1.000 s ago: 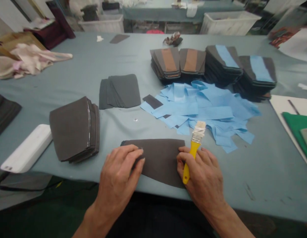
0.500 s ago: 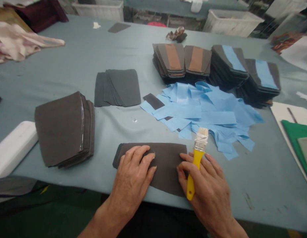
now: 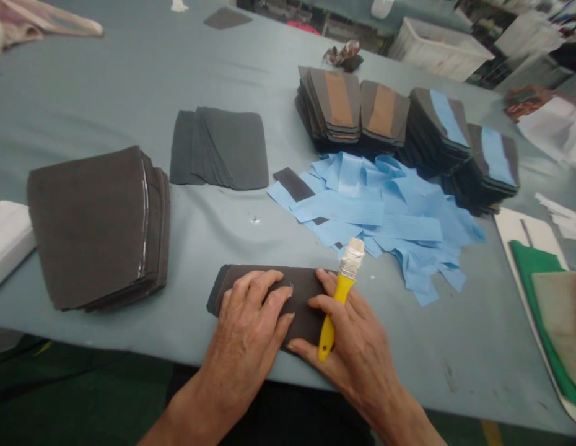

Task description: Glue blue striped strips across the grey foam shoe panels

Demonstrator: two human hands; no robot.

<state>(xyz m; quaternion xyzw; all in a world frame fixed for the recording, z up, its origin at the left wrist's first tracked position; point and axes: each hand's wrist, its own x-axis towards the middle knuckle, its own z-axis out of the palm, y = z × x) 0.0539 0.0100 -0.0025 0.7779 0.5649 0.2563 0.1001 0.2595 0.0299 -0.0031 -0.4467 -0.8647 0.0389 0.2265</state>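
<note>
Under both hands lies a dark brown fabric piece [image 3: 305, 316] with a darker layer showing at its left edge. My left hand [image 3: 251, 322] rests on its left part, fingers lying on the cloth and slightly bent. My right hand [image 3: 355, 337] holds a yellow-handled paintbrush [image 3: 337, 310] between its fingers, bristles pointing away and coated in white. The right thumb and fingertips press on the right part of the piece. To the left stands a thick stack of brown fabric pieces [image 3: 90, 232], with a shiny whitish line along one edge.
Loose blue strips [image 3: 376, 204] are heaped behind the brush. Beyond them stand banded stacks [image 3: 385, 111] of dark pieces. Fanned dark grey pieces [image 3: 232, 148] lie behind the brown stack. A white block [image 3: 9, 238] sits at far left, a board with green cloth [image 3: 539, 266] at right.
My right hand has slid left over the brown piece, brush still held, and its thumb has spread out toward the near edge. My left hand stays in place. The view has tilted.
</note>
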